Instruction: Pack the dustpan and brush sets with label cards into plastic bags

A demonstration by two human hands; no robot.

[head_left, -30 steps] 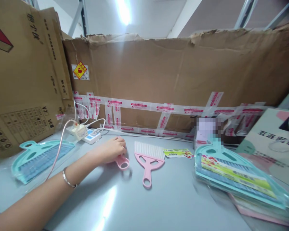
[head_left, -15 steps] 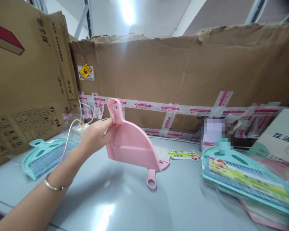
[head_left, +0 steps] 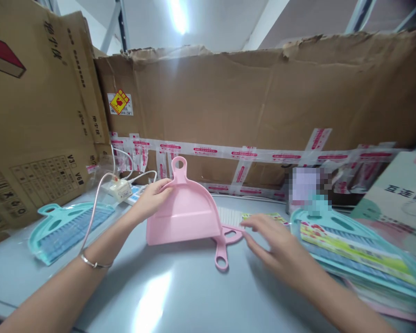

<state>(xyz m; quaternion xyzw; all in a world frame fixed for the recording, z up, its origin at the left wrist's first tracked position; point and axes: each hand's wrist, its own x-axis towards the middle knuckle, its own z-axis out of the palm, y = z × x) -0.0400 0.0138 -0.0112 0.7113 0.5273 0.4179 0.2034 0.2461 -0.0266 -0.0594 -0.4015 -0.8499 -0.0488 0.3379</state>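
My left hand point(head_left: 152, 199) grips the left edge of a pink dustpan point(head_left: 187, 212), held upright on the grey table point(head_left: 180, 296) with its handle loop pointing up. Behind and partly under the pan lies a pink brush point(head_left: 225, 233), white bristles away from me, handle toward me. With fingers spread and holding nothing, my right hand point(head_left: 270, 236) hovers just right of the brush head. A small printed label card point(head_left: 263, 216) lies beyond its fingertips.
A bagged teal dustpan set point(head_left: 60, 226) lies at the left. A stack of bagged teal and pink sets point(head_left: 353, 252) fills the right side. Taped cardboard walls point(head_left: 263, 111) close the back and left. A power strip with cables point(head_left: 125, 190) sits at the back left.
My left hand lifted the pink dustpan from the table and now stands it upright in front of the brush. My right hand has come into view beside the brush.
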